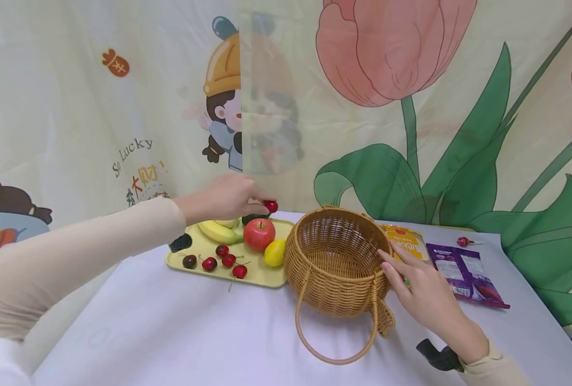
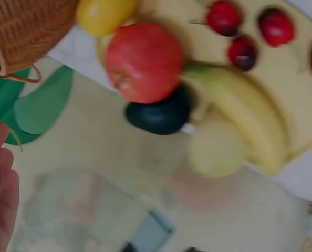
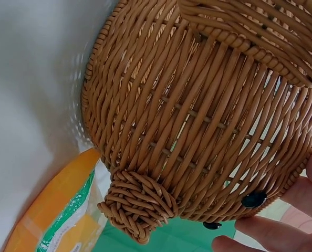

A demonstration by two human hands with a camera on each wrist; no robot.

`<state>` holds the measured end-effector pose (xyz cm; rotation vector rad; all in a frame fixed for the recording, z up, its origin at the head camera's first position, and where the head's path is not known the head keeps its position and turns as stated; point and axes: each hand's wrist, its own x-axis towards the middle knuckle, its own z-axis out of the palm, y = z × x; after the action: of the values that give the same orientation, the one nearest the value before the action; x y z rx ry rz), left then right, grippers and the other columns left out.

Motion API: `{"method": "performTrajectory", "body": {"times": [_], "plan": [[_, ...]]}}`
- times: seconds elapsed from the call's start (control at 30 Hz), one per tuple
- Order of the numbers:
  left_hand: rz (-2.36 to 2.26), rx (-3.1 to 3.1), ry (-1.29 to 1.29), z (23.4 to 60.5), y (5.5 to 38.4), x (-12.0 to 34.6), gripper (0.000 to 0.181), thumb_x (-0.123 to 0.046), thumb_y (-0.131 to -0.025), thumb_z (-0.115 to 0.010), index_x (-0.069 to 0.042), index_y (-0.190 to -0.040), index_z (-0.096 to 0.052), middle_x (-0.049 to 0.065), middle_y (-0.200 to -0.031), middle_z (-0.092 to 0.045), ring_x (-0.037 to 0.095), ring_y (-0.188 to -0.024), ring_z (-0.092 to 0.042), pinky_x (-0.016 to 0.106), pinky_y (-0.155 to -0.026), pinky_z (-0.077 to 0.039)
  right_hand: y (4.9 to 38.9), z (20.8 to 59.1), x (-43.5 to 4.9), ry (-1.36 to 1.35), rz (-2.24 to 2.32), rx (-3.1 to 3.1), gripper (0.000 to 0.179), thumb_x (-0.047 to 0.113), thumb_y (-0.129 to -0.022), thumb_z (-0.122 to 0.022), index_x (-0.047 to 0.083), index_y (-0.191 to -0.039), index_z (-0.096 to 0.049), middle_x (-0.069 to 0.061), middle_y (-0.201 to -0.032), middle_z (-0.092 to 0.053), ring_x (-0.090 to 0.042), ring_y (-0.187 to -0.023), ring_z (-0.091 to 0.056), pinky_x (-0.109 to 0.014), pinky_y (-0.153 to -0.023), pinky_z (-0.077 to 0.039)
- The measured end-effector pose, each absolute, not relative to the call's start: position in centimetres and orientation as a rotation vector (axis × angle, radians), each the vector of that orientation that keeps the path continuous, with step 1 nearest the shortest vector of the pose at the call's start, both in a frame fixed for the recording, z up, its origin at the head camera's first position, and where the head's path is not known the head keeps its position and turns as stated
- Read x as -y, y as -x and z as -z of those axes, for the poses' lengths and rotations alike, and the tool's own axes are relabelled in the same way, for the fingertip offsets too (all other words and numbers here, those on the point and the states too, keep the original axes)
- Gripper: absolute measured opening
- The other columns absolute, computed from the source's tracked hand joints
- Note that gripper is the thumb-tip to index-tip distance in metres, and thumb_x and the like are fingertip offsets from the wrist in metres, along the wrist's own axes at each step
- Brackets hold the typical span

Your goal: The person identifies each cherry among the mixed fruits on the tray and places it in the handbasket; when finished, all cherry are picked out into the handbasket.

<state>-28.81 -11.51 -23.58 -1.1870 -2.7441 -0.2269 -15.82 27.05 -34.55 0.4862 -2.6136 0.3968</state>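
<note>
My left hand (image 1: 232,197) pinches a dark red cherry (image 1: 270,206) between thumb and fingertips, over the back right of a yellow tray (image 1: 261,276). In the left wrist view, the cherry is cut off at the left edge, with its thin stem hanging beside the fingers. Right of the tray stands an open wicker basket (image 1: 339,292), its handle folded down toward me. The fingers of my right hand (image 1: 428,289) lie fairly straight against the basket's right rim. Black bead eyes (image 3: 254,199) and a woven snout (image 3: 140,205) show on the basket's side.
On the tray are an apple (image 1: 259,235), a lemon (image 1: 274,253), a banana (image 1: 218,231), an avocado (image 2: 160,111), a pale round fruit (image 2: 217,149) and several cherries (image 1: 228,260). Behind and right of the basket lie an orange packet (image 1: 406,241), purple packets (image 1: 464,271) and a lollipop (image 1: 464,242).
</note>
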Motion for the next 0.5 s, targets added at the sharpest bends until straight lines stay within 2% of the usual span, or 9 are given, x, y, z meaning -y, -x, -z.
{"method": "performTrajectory", "body": {"times": [0.07,0.2,0.3,0.4,0.5], "plan": [[0.209,2.758,1.255,23.0,29.3,9.2,0.035,-0.029,-0.094,-0.076,-0.019,-0.128,-0.074,0.001,-0.11,-0.08,0.019,-0.094,-0.074,0.034,-0.075,-0.058,15.8,34.6,-27.1,-0.481,-0.402,2.619,0.036,0.023,-0.106,-0.056,0.008,-0.137,-0.066,-0.024,-0.15,-0.053,-0.011,-0.053,-0.041,-0.05,-0.069,-0.054],[0.091,2.777,1.389,22.1,30.2,4.5,0.032,-0.028,-0.095,-0.074,-0.022,-0.127,-0.075,-0.002,-0.113,-0.079,0.016,-0.093,-0.073,0.032,-0.073,-0.056,15.7,34.5,-27.2,-0.474,-0.425,2.619,0.036,0.023,-0.106,-0.056,0.008,-0.137,-0.066,-0.025,-0.15,-0.053,-0.032,-0.068,-0.065,-0.061,-0.079,-0.055],[-0.054,2.792,1.484,21.9,30.7,1.4,0.028,-0.029,-0.096,-0.074,-0.024,-0.123,-0.077,-0.003,-0.11,-0.08,0.015,-0.093,-0.071,0.031,-0.074,-0.054,15.7,34.5,-27.2,-0.472,-0.437,2.623,0.036,0.023,-0.106,-0.056,0.008,-0.137,-0.066,-0.025,-0.15,-0.053,-0.039,-0.077,-0.069,-0.07,-0.088,-0.051],[-0.168,2.842,1.534,21.8,31.0,-1.2,0.029,-0.03,-0.095,-0.074,-0.024,-0.123,-0.077,-0.004,-0.113,-0.079,0.014,-0.098,-0.07,0.03,-0.081,-0.055,15.8,34.5,-27.1,-0.471,-0.447,2.628,0.036,0.024,-0.106,-0.056,0.009,-0.138,-0.065,-0.025,-0.15,-0.052,-0.041,-0.079,-0.069,-0.073,-0.092,-0.048],[-0.229,2.883,1.559,21.8,31.1,-3.3,0.029,-0.032,-0.095,-0.075,-0.026,-0.123,-0.077,-0.007,-0.116,-0.078,0.01,-0.102,-0.068,0.027,-0.088,-0.055,15.8,34.5,-27.1,-0.47,-0.456,2.627,0.036,0.024,-0.106,-0.056,0.009,-0.137,-0.066,-0.025,-0.15,-0.052,-0.052,-0.099,-0.069,-0.074,-0.095,-0.046]]}}
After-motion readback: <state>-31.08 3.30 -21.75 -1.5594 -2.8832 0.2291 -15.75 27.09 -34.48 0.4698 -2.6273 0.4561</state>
